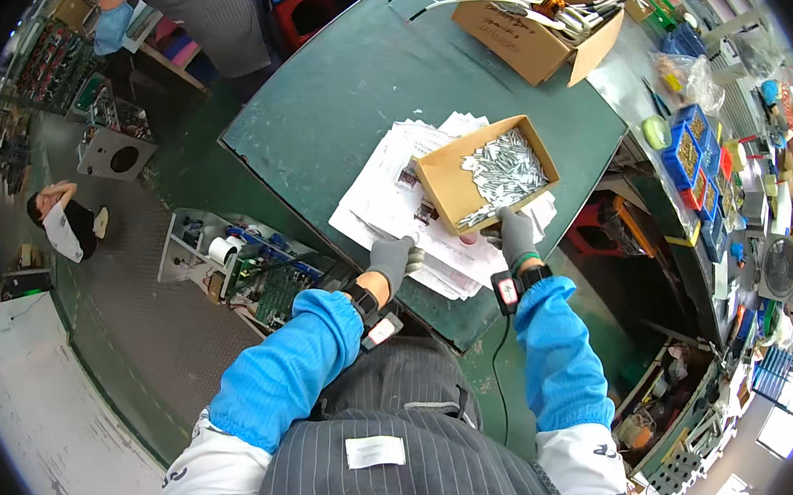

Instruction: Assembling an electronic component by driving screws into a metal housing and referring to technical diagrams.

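Note:
A shallow open cardboard box [442,182] lies tilted on a loose stack of printed papers [372,198] on the green table. Many small silvery metal pieces [505,170] fill much of it; their exact kind is too small to tell. My right hand [516,237], in a grey glove, grips the box at its near right corner. In a matching glove, my left hand [393,260] is at the near edge of the papers, its fingers partly spread and holding nothing that shows. Blue sleeve covers reach both wrists, each with a strapped-on device.
A larger cardboard box [518,41] with white cables and a copper coil stands at the table's far side. Blue bins [683,155] of small parts line the right bench. Below left sits an opened equipment case [225,261]. One person [182,2] stands far left; another [68,224] is beyond.

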A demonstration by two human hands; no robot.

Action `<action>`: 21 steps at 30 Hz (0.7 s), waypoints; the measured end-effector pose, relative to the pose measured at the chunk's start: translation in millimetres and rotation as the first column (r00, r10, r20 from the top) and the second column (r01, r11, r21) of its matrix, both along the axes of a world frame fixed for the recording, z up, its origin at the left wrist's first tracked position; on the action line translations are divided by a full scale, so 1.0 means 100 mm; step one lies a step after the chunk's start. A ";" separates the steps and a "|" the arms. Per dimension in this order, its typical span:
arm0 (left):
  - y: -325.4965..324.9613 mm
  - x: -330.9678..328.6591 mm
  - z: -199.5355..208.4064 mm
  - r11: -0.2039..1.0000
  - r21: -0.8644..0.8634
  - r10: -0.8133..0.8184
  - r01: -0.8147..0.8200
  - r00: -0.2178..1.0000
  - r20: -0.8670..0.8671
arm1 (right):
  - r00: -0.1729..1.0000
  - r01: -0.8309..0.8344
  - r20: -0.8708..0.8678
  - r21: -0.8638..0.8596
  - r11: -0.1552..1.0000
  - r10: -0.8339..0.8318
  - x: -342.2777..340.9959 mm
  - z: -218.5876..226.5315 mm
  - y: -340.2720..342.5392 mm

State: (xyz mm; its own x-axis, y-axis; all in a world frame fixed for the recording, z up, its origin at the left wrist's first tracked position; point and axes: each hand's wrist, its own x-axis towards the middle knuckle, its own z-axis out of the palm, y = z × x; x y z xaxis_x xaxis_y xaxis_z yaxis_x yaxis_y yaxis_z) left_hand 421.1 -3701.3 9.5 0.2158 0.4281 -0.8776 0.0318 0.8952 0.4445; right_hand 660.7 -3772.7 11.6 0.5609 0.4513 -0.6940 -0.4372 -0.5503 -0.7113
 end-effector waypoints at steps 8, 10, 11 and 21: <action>-0.06 -0.87 1.03 0.877 0.419 -0.244 0.237 0.969 -0.037 | 1.000 -0.025 -0.016 0.070 0.997 0.026 0.25 0.55 -0.17; -0.07 -1.43 1.25 0.869 0.471 -0.175 0.149 0.985 0.010 | 0.998 -0.064 0.030 0.066 0.996 0.062 0.09 0.57 -0.22; -0.09 -1.64 1.51 0.892 0.452 -0.048 0.000 0.994 0.096 | 0.998 -0.061 0.035 0.096 0.994 0.058 0.02 0.53 -0.28; -1.03 -4.72 1.76 0.570 0.430 0.510 -0.700 0.712 0.483 | 0.774 -0.265 0.555 -0.151 0.952 0.304 -0.66 -0.03 -0.65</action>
